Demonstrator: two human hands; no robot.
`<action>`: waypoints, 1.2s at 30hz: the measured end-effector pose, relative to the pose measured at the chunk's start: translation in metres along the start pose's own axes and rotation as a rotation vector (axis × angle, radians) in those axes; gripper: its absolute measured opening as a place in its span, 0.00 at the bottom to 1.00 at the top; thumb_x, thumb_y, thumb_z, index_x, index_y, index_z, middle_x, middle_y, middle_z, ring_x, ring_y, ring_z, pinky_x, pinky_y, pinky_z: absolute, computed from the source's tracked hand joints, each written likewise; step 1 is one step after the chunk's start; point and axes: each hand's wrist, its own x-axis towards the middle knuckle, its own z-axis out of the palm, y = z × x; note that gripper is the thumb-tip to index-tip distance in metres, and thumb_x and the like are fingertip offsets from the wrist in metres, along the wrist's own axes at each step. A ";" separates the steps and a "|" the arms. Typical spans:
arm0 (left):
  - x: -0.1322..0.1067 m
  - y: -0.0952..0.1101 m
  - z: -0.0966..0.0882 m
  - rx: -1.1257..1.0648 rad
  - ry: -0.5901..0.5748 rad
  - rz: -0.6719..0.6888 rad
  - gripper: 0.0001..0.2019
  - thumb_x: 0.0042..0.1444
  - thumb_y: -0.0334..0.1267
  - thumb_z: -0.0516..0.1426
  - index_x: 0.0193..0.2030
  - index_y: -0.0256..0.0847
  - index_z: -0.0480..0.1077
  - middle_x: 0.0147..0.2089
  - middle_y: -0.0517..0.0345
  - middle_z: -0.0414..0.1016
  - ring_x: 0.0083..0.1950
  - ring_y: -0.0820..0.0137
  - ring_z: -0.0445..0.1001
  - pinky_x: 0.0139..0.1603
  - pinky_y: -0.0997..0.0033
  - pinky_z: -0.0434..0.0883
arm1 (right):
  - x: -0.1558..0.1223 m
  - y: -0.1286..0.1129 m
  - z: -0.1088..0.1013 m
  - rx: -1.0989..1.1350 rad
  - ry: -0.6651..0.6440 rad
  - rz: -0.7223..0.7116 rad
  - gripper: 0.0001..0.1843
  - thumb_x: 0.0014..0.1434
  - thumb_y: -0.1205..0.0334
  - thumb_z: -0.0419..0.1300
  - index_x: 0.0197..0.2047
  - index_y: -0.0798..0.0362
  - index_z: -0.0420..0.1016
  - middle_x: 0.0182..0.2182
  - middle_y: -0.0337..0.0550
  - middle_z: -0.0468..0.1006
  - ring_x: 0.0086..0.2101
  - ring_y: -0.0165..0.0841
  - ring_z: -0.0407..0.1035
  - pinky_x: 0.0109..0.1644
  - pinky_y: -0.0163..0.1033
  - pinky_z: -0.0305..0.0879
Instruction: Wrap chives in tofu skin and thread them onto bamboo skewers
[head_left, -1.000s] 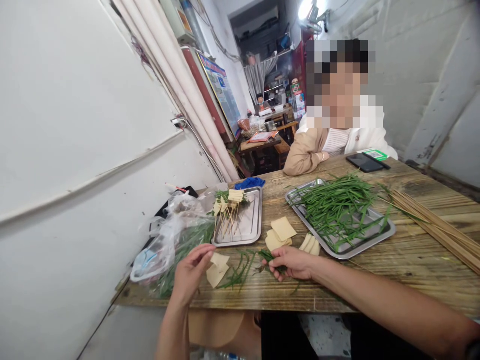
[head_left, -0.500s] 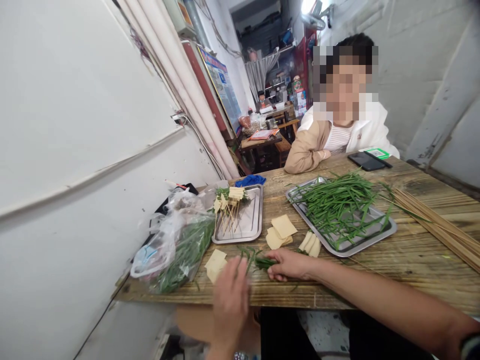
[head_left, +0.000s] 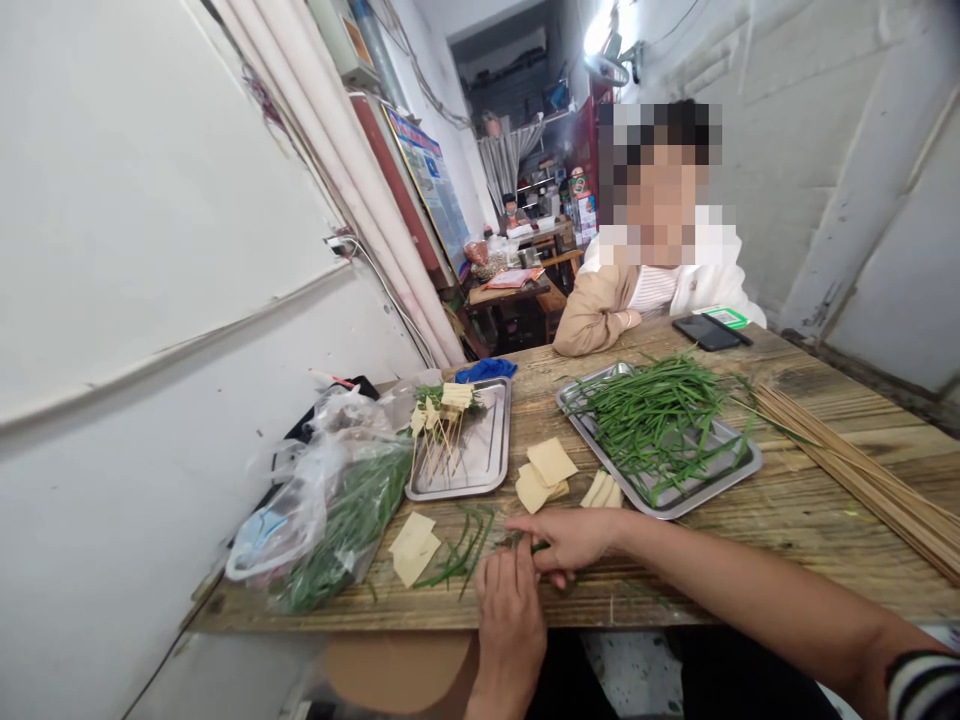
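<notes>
My right hand is closed on a small bunch of green chives just above the wooden table, with most of the bunch hidden by fingers. Up against it is my left hand, its fingers bent together over the near end of the same bunch. Left of both hands lie loose chives and a few pale tofu skin sheets. Beyond them sit a stack of tofu skin squares and several pale rolls, partly covered by my right forearm.
A metal tray carries skewered rolls; another tray holds a chive heap. Bamboo sticks lie at right, a plastic bag of greens at left. A person sits opposite, near a phone.
My left hand has moved right and up from the loose chives to meet my right hand at the bunch. The camera view has shifted slightly.
</notes>
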 end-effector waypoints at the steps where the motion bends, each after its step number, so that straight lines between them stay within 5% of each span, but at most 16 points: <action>1: -0.002 -0.002 0.002 -0.061 -0.009 -0.047 0.16 0.62 0.31 0.44 0.50 0.35 0.69 0.37 0.48 0.73 0.40 0.64 0.71 0.43 0.63 0.67 | -0.003 -0.004 -0.002 -0.005 -0.027 0.027 0.40 0.58 0.66 0.55 0.68 0.55 0.38 0.23 0.32 0.70 0.20 0.24 0.65 0.27 0.29 0.62; 3: -0.003 -0.010 0.005 -0.236 -0.042 -0.164 0.16 0.63 0.35 0.43 0.47 0.36 0.69 0.36 0.49 0.72 0.37 0.66 0.71 0.38 0.66 0.68 | -0.009 -0.010 -0.011 -0.081 0.047 0.048 0.40 0.59 0.60 0.56 0.68 0.56 0.39 0.27 0.36 0.73 0.23 0.27 0.68 0.30 0.32 0.65; 8: 0.013 -0.027 -0.007 -0.896 -0.212 -0.667 0.17 0.61 0.50 0.47 0.38 0.37 0.68 0.29 0.56 0.70 0.27 0.72 0.67 0.29 0.70 0.65 | -0.022 -0.005 -0.048 -0.837 0.716 0.069 0.15 0.57 0.65 0.58 0.48 0.58 0.72 0.39 0.50 0.75 0.40 0.36 0.68 0.43 0.38 0.61; 11: 0.027 -0.030 -0.020 -1.413 -0.282 -1.005 0.17 0.54 0.52 0.56 0.34 0.36 0.67 0.27 0.62 0.66 0.22 0.80 0.60 0.23 0.77 0.59 | -0.022 0.009 -0.060 -1.165 0.720 0.056 0.08 0.58 0.70 0.55 0.36 0.58 0.75 0.39 0.54 0.74 0.43 0.40 0.64 0.44 0.41 0.57; 15: 0.032 -0.041 -0.027 -1.846 -0.292 -1.318 0.16 0.47 0.40 0.64 0.38 0.35 0.67 0.29 0.63 0.65 0.24 0.83 0.60 0.23 0.82 0.59 | -0.019 0.023 -0.064 -1.229 0.662 -0.006 0.12 0.60 0.70 0.51 0.33 0.56 0.75 0.34 0.53 0.75 0.39 0.39 0.64 0.44 0.41 0.55; 18: 0.026 -0.055 -0.029 -2.001 -0.275 -1.388 0.12 0.50 0.34 0.62 0.40 0.35 0.67 0.28 0.65 0.62 0.22 0.84 0.58 0.21 0.82 0.58 | -0.019 0.025 -0.071 -1.221 0.589 -0.043 0.13 0.60 0.71 0.51 0.31 0.56 0.76 0.31 0.51 0.75 0.36 0.36 0.66 0.42 0.39 0.56; 24: 0.012 -0.077 -0.042 -2.060 -0.039 -1.503 0.06 0.56 0.29 0.56 0.40 0.36 0.66 0.26 0.67 0.57 0.20 0.84 0.56 0.19 0.83 0.58 | -0.021 0.019 -0.081 -1.219 0.467 -0.005 0.09 0.55 0.73 0.54 0.33 0.60 0.76 0.35 0.52 0.76 0.36 0.35 0.68 0.39 0.36 0.57; 31: -0.007 -0.084 -0.053 -2.057 0.113 -1.628 0.06 0.59 0.27 0.49 0.39 0.36 0.66 0.25 0.66 0.57 0.20 0.84 0.57 0.19 0.83 0.58 | -0.018 0.010 -0.083 -1.048 0.818 0.051 0.11 0.60 0.67 0.52 0.34 0.59 0.75 0.37 0.51 0.76 0.37 0.34 0.69 0.41 0.35 0.58; 34: -0.007 -0.085 -0.056 -1.948 0.154 -1.599 0.04 0.57 0.28 0.52 0.37 0.36 0.67 0.25 0.66 0.58 0.20 0.84 0.57 0.19 0.83 0.58 | -0.009 -0.001 -0.067 -1.029 0.945 -0.140 0.12 0.63 0.66 0.50 0.37 0.58 0.74 0.42 0.52 0.75 0.42 0.34 0.67 0.45 0.36 0.58; 36: -0.005 -0.082 -0.055 -1.798 0.175 -1.502 0.05 0.53 0.32 0.57 0.37 0.36 0.69 0.25 0.66 0.61 0.20 0.84 0.58 0.19 0.83 0.58 | 0.000 -0.003 -0.042 -1.111 0.904 -0.310 0.12 0.63 0.65 0.50 0.36 0.57 0.74 0.40 0.51 0.74 0.41 0.34 0.66 0.46 0.38 0.58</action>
